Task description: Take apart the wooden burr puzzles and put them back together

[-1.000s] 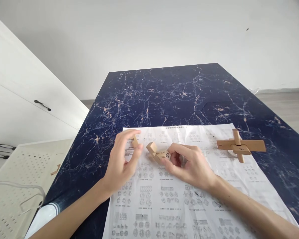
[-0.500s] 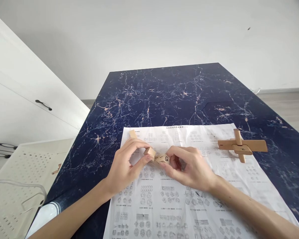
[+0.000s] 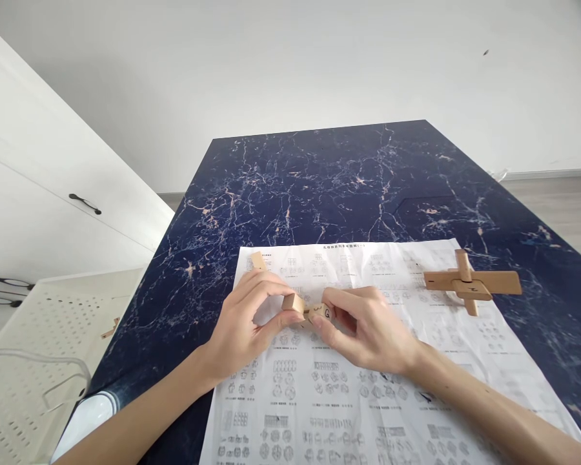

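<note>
Between thumb and fingers, my left hand (image 3: 249, 313) pinches a pale wooden puzzle piece (image 3: 293, 303) whose square end faces me. My right hand (image 3: 365, 326) grips another wooden puzzle piece (image 3: 319, 314) with dark marks written on it. The two pieces meet end to side just above the printed sheet (image 3: 290, 384); whether they interlock I cannot tell. Fingers cover part of both. Behind my left knuckles, a third wooden piece (image 3: 258, 261) lies on the sheet, partly hidden.
To the right, a cross-shaped assembly of wooden pieces (image 3: 494, 282) rests on the sheet's edge. A dark blue marbled table (image 3: 314, 174) lies underneath. At the left stand a white perforated cart (image 3: 17, 394) with a cable (image 3: 53, 356) and a white cabinet (image 3: 43, 142).
The piece in my left hand has turned slightly, showing more of its side. My right hand and its marked piece have shifted a little to the right.
</note>
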Demonstrator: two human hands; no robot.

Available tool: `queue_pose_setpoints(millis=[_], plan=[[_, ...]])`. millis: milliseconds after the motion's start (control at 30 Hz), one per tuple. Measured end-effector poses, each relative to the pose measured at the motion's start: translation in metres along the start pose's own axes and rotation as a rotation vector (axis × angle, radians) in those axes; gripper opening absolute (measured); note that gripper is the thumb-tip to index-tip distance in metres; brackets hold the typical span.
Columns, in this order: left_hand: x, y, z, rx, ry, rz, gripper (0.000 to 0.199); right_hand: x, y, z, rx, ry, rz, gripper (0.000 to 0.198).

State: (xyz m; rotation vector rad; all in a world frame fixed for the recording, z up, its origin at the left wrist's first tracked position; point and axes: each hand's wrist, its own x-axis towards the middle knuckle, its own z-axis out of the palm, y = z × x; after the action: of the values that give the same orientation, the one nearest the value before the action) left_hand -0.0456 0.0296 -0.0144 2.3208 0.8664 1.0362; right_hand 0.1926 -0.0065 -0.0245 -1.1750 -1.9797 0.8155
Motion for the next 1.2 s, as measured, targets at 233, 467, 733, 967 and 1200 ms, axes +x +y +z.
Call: queue_pose_setpoints(millis=[233,467,733,967,1200], plan=[[-0.002,0.005,0.004,0.048,-0.009,0.144,0.027,0.004,0.002,0.0,0.078,0.048,0.165,0.048],[-0.004,0.006,0.002,0.126,-0.019,0.222,0.022,0.006,0.002,-0.001,0.133,0.088,0.261,0.052],[-0.001,0.008,0.002,0.188,-0.021,0.234,0.022,0.006,0.005,-0.01,0.342,-0.003,0.419,0.057],[-0.004,0.007,0.004,0.174,-0.029,0.213,0.026,0.01,0.006,-0.023,0.514,-0.037,0.44,0.064],[0.004,-0.003,-0.003,0.33,0.141,-0.031,0.017,0.01,0.007,-0.017,0.445,0.023,0.418,0.057]])
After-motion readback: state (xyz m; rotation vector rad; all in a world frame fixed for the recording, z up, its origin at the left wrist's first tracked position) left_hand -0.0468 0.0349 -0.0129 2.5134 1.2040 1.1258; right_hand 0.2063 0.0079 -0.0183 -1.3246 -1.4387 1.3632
